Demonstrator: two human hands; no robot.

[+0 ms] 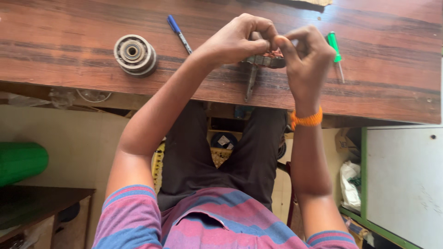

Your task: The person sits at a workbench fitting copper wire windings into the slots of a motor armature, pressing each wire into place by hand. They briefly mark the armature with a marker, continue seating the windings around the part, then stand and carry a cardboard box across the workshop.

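Near the top centre of the frame, both hands meet over a small metal part (266,60) resting on the wooden table (69,69). The left hand (235,40) has its fingers curled tight, pinching the part's top; the right hand (307,55) pinches it from the other side, fingers bent close together. A blue pen (179,32) lies just left of them, a round metal wheel (135,54) further left, and a green screwdriver (335,50) at right.
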